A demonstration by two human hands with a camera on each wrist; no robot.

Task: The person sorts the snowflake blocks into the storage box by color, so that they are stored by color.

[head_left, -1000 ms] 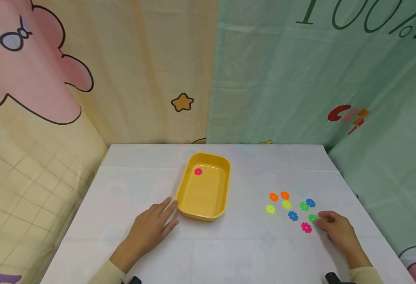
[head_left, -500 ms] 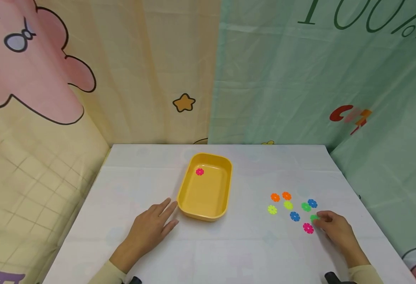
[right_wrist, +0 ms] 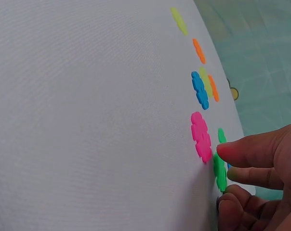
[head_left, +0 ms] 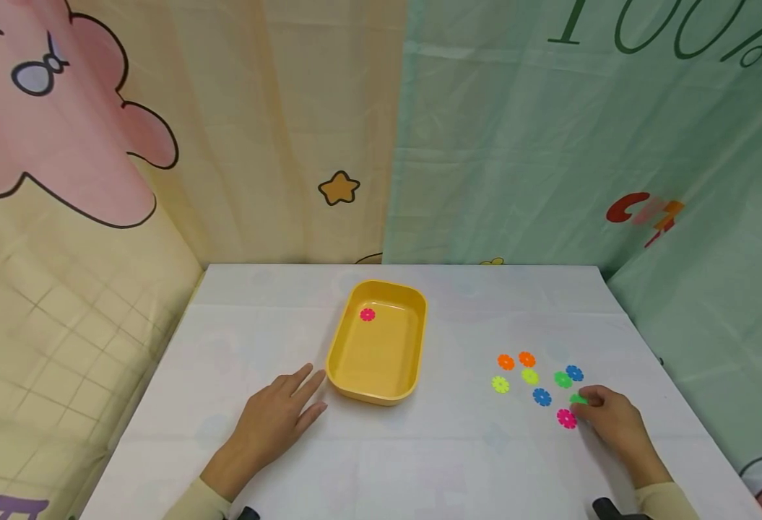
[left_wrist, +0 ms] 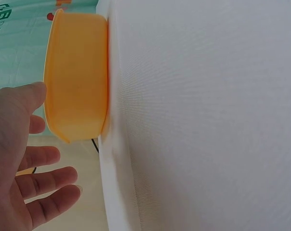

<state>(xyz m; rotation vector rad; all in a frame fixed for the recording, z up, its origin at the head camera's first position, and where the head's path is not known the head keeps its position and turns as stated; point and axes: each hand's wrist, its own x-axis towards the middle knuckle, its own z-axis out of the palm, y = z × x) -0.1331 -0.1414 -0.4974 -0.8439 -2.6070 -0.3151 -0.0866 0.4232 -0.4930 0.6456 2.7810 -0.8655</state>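
Note:
My right hand (head_left: 611, 422) reaches down at the right of the table, thumb and index finger curled round a green flower-shaped piece (right_wrist: 219, 173). That piece lies at the tabletop, partly covered by the fingers. A pink flower-shaped piece (head_left: 566, 419) lies just beside the thumb. A second green piece (head_left: 563, 380) and a blue one (head_left: 574, 373) sit a little farther back. My left hand (head_left: 270, 422) has its fingers spread, fingertips right at the near left corner of a yellow rectangular tray (head_left: 375, 399). Inside the tray lies one pink flower-shaped piece (head_left: 367, 315).
Left of my right hand are another blue piece (head_left: 542, 397), two yellow-green pieces (head_left: 500, 384) and two orange pieces (head_left: 505, 362). A white cloth (head_left: 459, 462) covers the table. Printed curtains (head_left: 498, 144) hang behind and along both sides.
My right hand has shifted slightly left, its thumb and index finger now covering more of the green piece. The left hand stays by the tray; the whole head view has drifted slightly.

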